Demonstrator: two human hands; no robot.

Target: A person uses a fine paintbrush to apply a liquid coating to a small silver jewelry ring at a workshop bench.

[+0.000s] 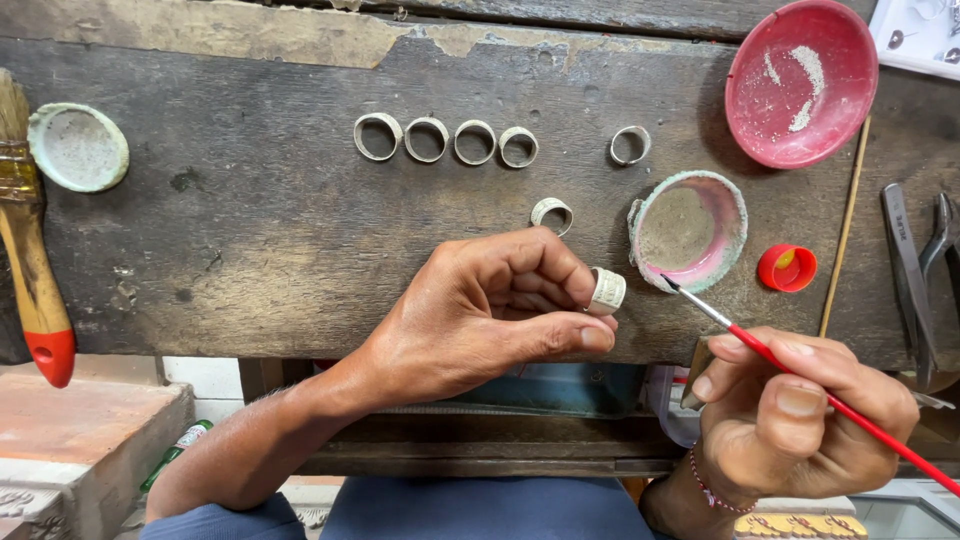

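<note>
The left hand [490,310] pinches a pale ring [607,289] just beside the small pink dish [688,230] on the worktop [250,230], while the right hand [790,410], below that dish, grips a thin red brush [800,382] whose tip touches the dish rim.

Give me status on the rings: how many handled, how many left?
Cannot tell which are finished. Four rings sit in a row on the bench, two more lie apart. Left hand holds one ring; right hand points a red brush at it.
</note>
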